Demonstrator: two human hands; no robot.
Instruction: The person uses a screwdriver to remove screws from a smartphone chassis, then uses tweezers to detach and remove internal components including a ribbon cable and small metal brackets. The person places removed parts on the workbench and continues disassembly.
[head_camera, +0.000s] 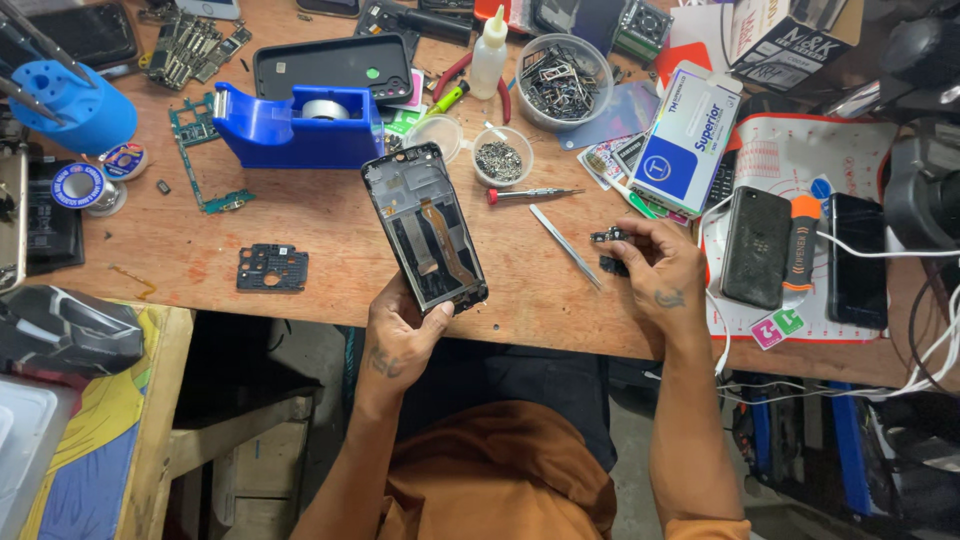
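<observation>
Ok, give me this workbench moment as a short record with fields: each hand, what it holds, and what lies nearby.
left hand: left hand grips the opened black smartphone frame, back cover off, orange flex cable showing
right hand: right hand pinches a small black component on the wooden table
between hands: thin metal tweezers, red-handled screwdriver
behind phone: blue plastic tape dispenser
right of hand: dark phone on white mat
</observation>
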